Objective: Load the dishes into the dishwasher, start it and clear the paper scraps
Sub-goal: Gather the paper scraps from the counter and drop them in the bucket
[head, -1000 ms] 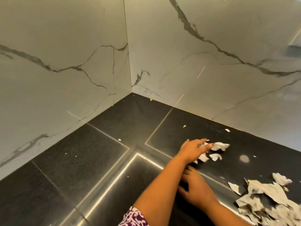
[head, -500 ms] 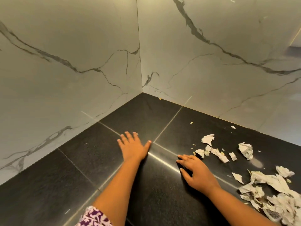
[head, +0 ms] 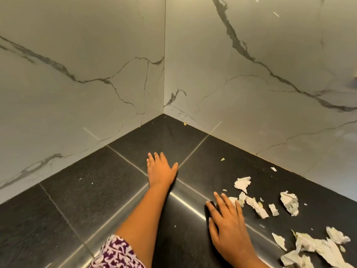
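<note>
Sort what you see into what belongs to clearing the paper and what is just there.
Belongs to the job: loose paper scraps, paper pile, left hand, right hand, both resting on the tiles.
Just there: black tiles, marble walls, patterned sleeve.

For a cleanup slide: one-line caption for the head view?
Left hand and right hand rest open on the black surface by marble walls, paper scraps beside the right hand.

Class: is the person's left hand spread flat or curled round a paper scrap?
Spread flat: the left hand lies palm-down on the dark tiled surface, fingers straight, holding nothing; the paper scraps lie to its right.
</note>
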